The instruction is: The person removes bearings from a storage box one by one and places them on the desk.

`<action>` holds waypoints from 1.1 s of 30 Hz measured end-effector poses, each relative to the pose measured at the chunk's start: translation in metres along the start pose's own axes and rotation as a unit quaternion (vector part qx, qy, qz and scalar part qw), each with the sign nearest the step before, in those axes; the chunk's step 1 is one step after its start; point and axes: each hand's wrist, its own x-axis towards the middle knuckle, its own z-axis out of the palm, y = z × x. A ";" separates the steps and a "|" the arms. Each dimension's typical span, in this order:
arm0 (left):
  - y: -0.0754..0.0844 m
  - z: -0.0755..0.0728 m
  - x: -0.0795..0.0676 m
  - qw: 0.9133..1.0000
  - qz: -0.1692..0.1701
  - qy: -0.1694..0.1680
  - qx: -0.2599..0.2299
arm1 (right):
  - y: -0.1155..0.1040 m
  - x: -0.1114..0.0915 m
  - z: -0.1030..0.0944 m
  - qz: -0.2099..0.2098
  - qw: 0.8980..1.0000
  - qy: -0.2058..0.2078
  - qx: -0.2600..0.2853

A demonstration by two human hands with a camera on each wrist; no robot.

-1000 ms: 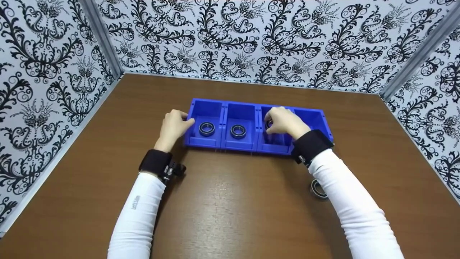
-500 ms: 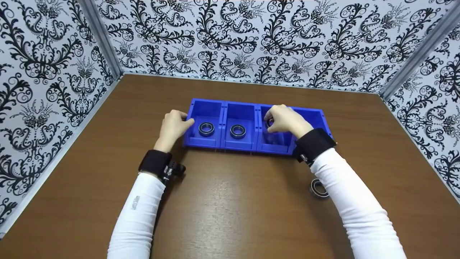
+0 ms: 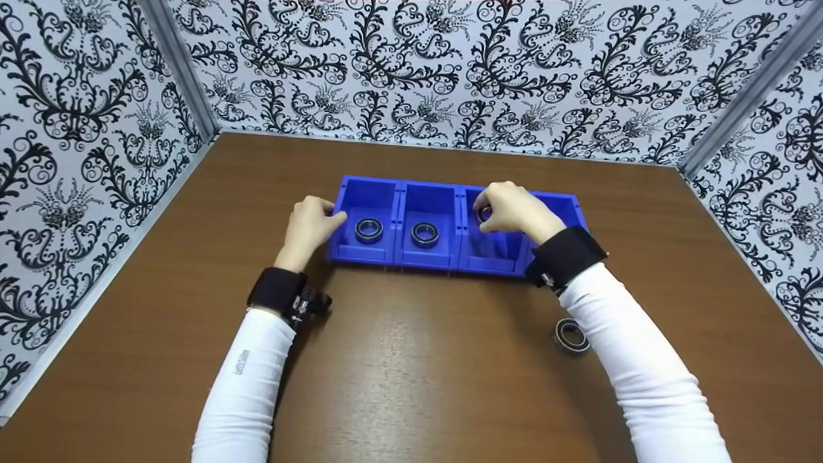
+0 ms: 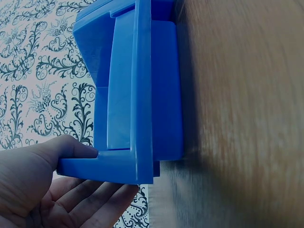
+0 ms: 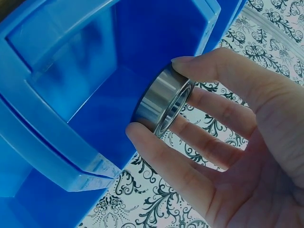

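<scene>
My left hand [image 3: 310, 225] pinches the left end wall of a blue divided bin [image 4: 142, 95], thumb inside and fingers outside in the left wrist view. Over the bin's third compartment from the left, my right hand [image 3: 516, 209] holds a ball bearing [image 5: 162, 100] between thumb and fingertip. That bearing's steel outer ring faces the right wrist camera, and in the head view the hand hides most of it. One bearing [image 3: 369, 230] lies flat in the leftmost compartment, another bearing [image 3: 425, 235] in the one beside it. The rightmost compartment is partly hidden behind the right hand.
On the brown table [image 3: 386, 360], a further bearing [image 3: 571, 335] lies in front of the bin, close to the right sleeve [image 3: 636, 347]. Patterned wall panels [image 3: 424, 71] with grey corner posts enclose the table at the back and sides.
My right hand has shifted slightly up and to the right with the bearing in it, and its forearm uncovers more of the bearing on the table. The left hand stays on the bin wall.
</scene>
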 end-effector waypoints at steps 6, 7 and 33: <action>-0.001 0.001 0.001 1.000 0.003 0.003 -0.004 | 0.000 -0.002 -0.003 0.002 1.000 0.000 0.008; -0.001 0.001 0.001 1.000 0.004 0.003 -0.004 | 0.000 -0.002 -0.004 0.003 1.000 0.000 0.008; -0.002 0.000 0.001 1.000 0.004 -0.002 -0.006 | -0.001 -0.007 -0.006 0.001 1.000 0.010 0.013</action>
